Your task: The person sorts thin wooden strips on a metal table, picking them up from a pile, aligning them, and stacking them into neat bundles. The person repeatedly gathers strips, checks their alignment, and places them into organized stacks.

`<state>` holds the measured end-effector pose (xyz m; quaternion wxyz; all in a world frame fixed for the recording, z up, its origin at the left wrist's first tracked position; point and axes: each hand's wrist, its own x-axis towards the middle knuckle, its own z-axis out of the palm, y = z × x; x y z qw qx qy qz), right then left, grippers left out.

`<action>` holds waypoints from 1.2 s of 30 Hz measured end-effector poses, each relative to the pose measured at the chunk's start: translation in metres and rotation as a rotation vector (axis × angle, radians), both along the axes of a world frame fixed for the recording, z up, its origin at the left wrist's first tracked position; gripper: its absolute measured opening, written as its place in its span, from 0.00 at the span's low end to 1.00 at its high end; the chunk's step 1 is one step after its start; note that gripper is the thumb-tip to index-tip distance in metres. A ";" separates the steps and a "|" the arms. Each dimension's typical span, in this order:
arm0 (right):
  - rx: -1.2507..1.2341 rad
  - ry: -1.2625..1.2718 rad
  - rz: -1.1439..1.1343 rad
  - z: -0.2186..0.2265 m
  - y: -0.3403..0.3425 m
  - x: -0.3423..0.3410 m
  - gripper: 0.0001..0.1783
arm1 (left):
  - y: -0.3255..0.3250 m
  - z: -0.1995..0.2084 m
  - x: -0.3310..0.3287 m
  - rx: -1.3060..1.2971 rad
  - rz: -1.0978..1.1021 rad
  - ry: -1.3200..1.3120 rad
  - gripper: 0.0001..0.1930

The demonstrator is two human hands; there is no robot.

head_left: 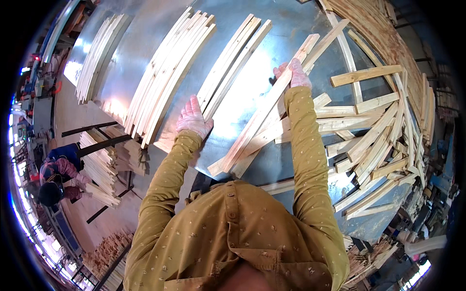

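My left hand [194, 118], in a pale glove, has its fingers stretched out beside the near ends of a small group of wooden strips [232, 60]. It seems to rest against their edge without gripping them. Further right, my right hand [295, 74] is closed around a long pale wooden strip [259, 119] that slants across the metal table [233, 128]. Other strips cross beneath and beside that one. The fingertips of my right hand are partly hidden by the wood.
A larger row of strips [170, 68] lies left of my hands, with another bundle [101, 56] beyond it. Loose strips [374, 131] are heaped at the right, beside a stack of long boards [381, 34]. A co-worker [58, 174] handles wood at the far left.
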<state>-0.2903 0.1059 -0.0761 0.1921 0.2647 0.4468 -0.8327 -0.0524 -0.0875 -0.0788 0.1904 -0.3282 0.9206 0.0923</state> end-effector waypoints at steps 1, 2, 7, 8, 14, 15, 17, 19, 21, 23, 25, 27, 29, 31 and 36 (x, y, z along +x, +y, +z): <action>-0.010 0.024 0.005 -0.002 0.001 -0.001 0.28 | -0.006 -0.001 -0.004 0.099 0.020 -0.076 0.52; -0.020 0.048 0.010 -0.003 0.002 -0.002 0.28 | -0.006 -0.001 -0.005 0.005 -0.034 0.041 0.54; 0.075 0.008 0.098 0.029 -0.011 0.004 0.28 | 0.058 0.049 0.001 0.818 -0.081 0.479 0.52; -0.014 0.047 0.050 0.014 -0.015 -0.003 0.28 | 0.076 0.055 -0.006 0.895 -0.097 0.252 0.49; 0.136 0.099 0.377 -0.009 0.017 0.006 0.31 | 0.035 0.063 -0.003 1.981 0.539 0.389 0.36; 0.196 0.068 0.311 -0.022 0.012 0.031 0.35 | 0.020 0.057 -0.005 2.131 0.506 0.363 0.39; 0.430 0.092 0.362 -0.028 0.006 0.102 0.25 | -0.004 0.071 0.007 1.991 0.604 0.428 0.34; 0.623 0.213 0.520 -0.038 -0.004 0.165 0.20 | -0.032 0.071 0.015 1.873 0.557 0.496 0.27; 0.659 0.323 0.591 -0.096 -0.023 0.217 0.36 | -0.065 0.054 0.023 1.564 0.398 0.600 0.26; 0.827 0.338 0.829 -0.092 -0.052 0.239 0.47 | -0.104 0.042 0.033 1.234 0.404 0.666 0.25; 1.113 0.262 1.250 -0.032 -0.076 0.241 0.49 | -0.179 0.009 0.068 0.656 0.308 0.707 0.23; 1.048 0.234 1.298 -0.053 -0.076 0.238 0.52 | -0.217 0.028 0.053 0.412 0.185 0.748 0.24; 1.050 0.217 1.348 -0.024 -0.084 0.224 0.55 | -0.290 0.033 0.066 0.013 0.045 0.503 0.24; 1.154 0.281 1.223 0.024 -0.093 0.206 0.58 | -0.367 0.015 0.081 -0.111 -0.026 0.420 0.22; 1.315 0.198 0.783 0.039 -0.171 0.177 0.64 | -0.443 -0.055 0.093 0.019 0.138 0.193 0.22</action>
